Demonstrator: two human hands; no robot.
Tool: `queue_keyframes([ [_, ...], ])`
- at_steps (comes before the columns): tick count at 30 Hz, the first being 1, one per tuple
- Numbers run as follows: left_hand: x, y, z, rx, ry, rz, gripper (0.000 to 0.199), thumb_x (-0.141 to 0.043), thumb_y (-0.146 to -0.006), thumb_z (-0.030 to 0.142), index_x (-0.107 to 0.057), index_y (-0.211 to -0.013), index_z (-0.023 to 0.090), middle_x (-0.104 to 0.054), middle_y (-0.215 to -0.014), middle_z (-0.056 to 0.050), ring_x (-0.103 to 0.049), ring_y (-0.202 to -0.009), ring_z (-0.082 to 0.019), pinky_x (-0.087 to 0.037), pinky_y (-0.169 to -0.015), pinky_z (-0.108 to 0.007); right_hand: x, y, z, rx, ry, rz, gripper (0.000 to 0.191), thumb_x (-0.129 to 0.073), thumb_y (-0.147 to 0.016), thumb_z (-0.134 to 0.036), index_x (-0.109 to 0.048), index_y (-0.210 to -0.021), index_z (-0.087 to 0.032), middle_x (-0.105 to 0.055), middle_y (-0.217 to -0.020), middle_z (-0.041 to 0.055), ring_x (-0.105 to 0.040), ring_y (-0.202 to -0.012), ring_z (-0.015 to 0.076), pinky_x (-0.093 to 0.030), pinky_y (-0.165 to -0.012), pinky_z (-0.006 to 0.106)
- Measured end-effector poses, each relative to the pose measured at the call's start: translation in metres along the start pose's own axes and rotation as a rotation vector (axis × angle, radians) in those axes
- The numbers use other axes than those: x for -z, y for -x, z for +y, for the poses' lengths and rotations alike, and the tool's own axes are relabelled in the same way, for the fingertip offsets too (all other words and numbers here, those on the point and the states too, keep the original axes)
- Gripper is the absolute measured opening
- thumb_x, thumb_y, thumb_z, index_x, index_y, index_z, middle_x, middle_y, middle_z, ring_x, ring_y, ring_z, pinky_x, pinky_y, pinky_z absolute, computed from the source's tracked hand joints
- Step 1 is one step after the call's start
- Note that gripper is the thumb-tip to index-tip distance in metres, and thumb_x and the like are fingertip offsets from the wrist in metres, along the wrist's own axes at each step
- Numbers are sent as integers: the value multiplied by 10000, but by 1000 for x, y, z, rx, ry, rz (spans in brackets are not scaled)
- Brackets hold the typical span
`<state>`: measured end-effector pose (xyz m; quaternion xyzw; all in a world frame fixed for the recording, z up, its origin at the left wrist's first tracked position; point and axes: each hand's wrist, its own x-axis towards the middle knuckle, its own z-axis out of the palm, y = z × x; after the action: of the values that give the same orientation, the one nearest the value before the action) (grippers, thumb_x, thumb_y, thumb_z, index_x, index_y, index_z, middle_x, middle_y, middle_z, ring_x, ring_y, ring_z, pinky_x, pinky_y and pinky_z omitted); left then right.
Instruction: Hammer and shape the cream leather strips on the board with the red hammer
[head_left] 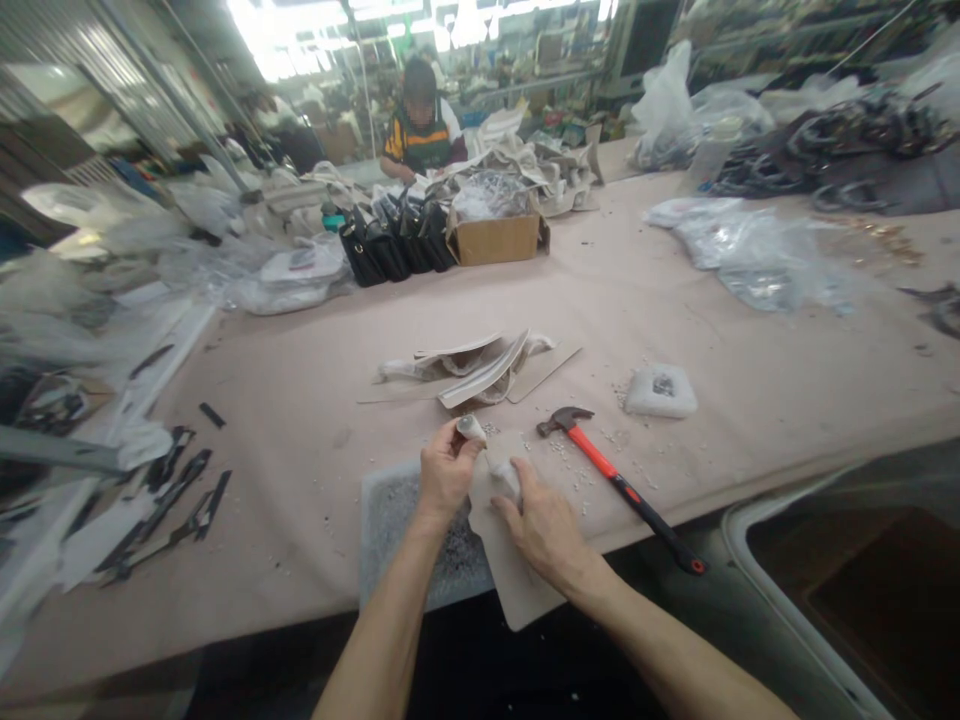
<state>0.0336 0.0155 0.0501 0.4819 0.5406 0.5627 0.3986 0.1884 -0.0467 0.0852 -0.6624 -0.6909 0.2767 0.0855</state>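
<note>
Black strap offcuts (161, 505) lie scattered at the left edge of the pinkish surface (300, 440). Left hand (445, 474), grip pinched on the rolled beige tab (472, 428) of a leather panel (510, 560). Panel rests partly over a grey foam pad (390, 520) at the near edge. Right hand (544, 525), fingers pressed together on the panel's folded part. Just right, an orange-handled hammer (619, 485); beyond it, a small white pad (661, 391).

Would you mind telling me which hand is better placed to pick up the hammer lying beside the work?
The right hand, probably. The hammer lies just to its right, handle angled toward that side, while the left hand pinches the beige piece on the far side.
</note>
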Motion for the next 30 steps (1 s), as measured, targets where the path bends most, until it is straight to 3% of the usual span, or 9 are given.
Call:
queue_keyframes([
  [3,-5,-5,-24,62,73,-38,303,-767,-755,368,-730,-998,190,-760,-870,-18,-669,-794,-154,-531,-750,-259,-9,3,1,21,-20,-68,728,-589,-1014,-442,-330,-1617,-127,-756,-1184,204,-722,-1123,382,-550,-947,510],
  [5,-6,-5,-37,94,104,-46,281,-765,-758,383,-724,-960,192,-759,-879,-19,-667,-808,-155,-530,-772,-264,-11,5,7,47,-55,-45,766,-609,-990,-504,-357,-1606,-125,-723,-1276,217,-705,-1167,375,-543,-989,510],
  [9,-5,-2,-48,116,130,-72,271,-762,-767,411,-711,-911,188,-760,-884,-27,-678,-838,-167,-530,-811,-279,2,-1,34,77,-109,160,594,-502,-1020,-517,-512,-1476,-136,-698,-1271,188,-703,-1100,316,-551,-945,454],
  [13,-3,0,-49,97,85,-112,272,-738,-789,413,-715,-941,189,-750,-885,-24,-668,-838,-167,-511,-803,-279,29,-15,79,4,164,379,509,-457,-1039,-429,-553,-1400,-83,-651,-1211,222,-650,-1091,362,-520,-923,478],
  [17,-3,2,-47,53,-22,-115,263,-712,-789,386,-727,-966,192,-751,-862,-20,-662,-819,-170,-510,-789,-280,43,-21,115,-99,399,218,410,-543,-1012,-367,-592,-1285,-66,-639,-1173,223,-637,-1079,380,-500,-897,461],
  [21,-5,4,-41,7,-119,-93,264,-686,-781,364,-738,-989,211,-768,-867,-20,-676,-817,-181,-518,-786,-285,45,-23,128,-107,429,125,219,-506,-1010,-279,-607,-1103,-108,-655,-1072,199,-650,-988,330,-472,-811,407],
  [26,-8,8,-38,-13,-184,-67,209,-668,-793,343,-726,-957,227,-750,-831,-9,-665,-783,-175,-507,-752,-272,52,-28,122,-199,31,-22,72,-497,-936,-242,-506,-872,-210,-610,-819,76,-586,-762,224,-417,-679,345],
  [30,-10,13,-40,-110,-248,-71,232,-640,-809,295,-725,-1014,228,-748,-854,-13,-667,-796,-178,-514,-771,-281,57,-20,99,-382,-696,-237,40,-446,-884,-245,-417,-856,-244,-469,-710,-42,-436,-552,121,-384,-521,265],
])
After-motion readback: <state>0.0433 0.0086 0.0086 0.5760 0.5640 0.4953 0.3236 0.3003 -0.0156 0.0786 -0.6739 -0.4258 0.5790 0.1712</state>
